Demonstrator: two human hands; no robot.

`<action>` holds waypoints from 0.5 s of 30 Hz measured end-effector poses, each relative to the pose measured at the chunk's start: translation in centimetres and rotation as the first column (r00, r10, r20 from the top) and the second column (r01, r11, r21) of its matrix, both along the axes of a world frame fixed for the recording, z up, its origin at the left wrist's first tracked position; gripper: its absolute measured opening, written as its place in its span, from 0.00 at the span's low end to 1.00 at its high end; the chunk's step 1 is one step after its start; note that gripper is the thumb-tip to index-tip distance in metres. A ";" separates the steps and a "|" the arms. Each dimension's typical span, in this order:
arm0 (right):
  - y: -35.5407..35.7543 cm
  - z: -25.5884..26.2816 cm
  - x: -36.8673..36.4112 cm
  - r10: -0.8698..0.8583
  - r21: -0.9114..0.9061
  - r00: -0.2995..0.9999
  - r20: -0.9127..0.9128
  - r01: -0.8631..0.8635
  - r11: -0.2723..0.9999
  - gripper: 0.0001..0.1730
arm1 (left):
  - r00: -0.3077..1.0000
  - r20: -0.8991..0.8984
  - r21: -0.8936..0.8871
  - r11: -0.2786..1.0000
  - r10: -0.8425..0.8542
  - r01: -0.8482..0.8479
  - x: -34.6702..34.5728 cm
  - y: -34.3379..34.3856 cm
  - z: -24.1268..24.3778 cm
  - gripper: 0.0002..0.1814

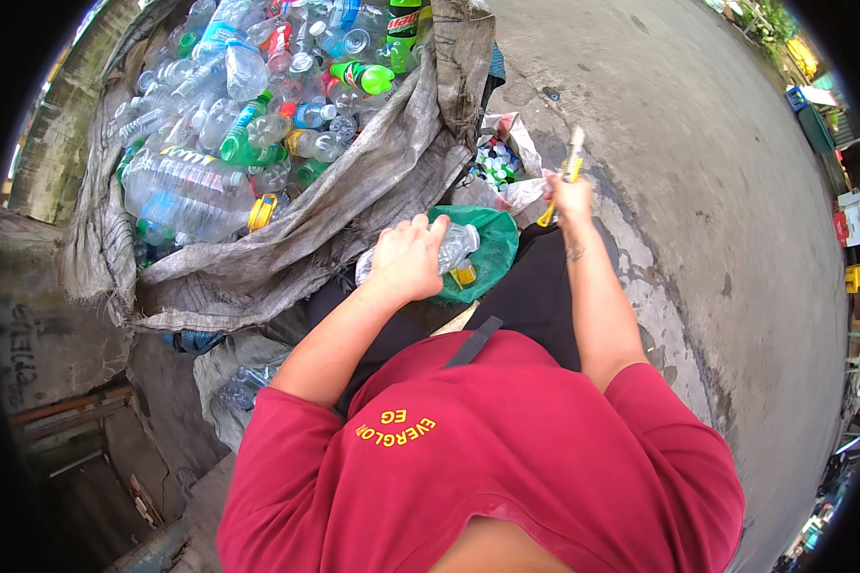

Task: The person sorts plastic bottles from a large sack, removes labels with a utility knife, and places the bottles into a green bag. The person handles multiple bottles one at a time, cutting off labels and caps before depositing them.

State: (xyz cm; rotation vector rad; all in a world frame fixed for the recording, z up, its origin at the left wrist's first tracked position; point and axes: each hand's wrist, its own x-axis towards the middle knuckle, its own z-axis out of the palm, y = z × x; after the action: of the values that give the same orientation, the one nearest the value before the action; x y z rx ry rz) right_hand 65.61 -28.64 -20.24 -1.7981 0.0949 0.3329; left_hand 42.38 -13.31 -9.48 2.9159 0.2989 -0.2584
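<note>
My left hand (410, 259) is wrapped around a clear plastic bottle (459, 247), which lies on its side with its neck pointing right. The bottle is above a green plastic bag (500, 236), whose mouth is spread open. Inside that bag a piece with a yellow label (464, 274) shows. My right hand (570, 198) grips a yellow-handled cutter knife (573, 161), apart from the bottle; its pale upper end points away from me. Beyond the hands, a white sack (527, 140) contains many loose bottle caps (498, 165).
A large grey woven sack (373, 179) bulges with plastic bottles at upper left, including a big clear jug (190, 193) with a yellow handle. Another pale sack (215, 365) with bottles sits at lower left. A concrete wall (57, 301) borders the left; concrete pavement (717, 215) extends right.
</note>
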 end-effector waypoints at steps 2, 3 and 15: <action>-4.0 -0.1 4.1 -0.072 -0.072 0.996 0.061 0.076 0.994 0.10 | 0.995 0.019 -0.006 0.995 0.096 -0.096 -2.5 1.9 0.3 0.37; -4.8 -0.3 4.9 -0.035 -0.095 0.999 0.016 0.036 0.995 0.12 | 0.985 0.043 -0.024 0.985 0.169 -0.168 -3.6 3.2 0.4 0.38; 6.1 -9.1 10.4 0.070 0.222 0.906 -0.417 0.027 0.975 0.17 | 0.039 -0.099 -0.990 -0.095 0.994 -0.105 -32.4 9.7 0.3 0.33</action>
State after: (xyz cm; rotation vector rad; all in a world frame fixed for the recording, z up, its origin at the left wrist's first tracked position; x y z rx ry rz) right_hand 76.02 -22.50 -29.29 -1.4804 0.3317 0.7211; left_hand 10.01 -3.59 -9.18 0.9965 1.1253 0.8856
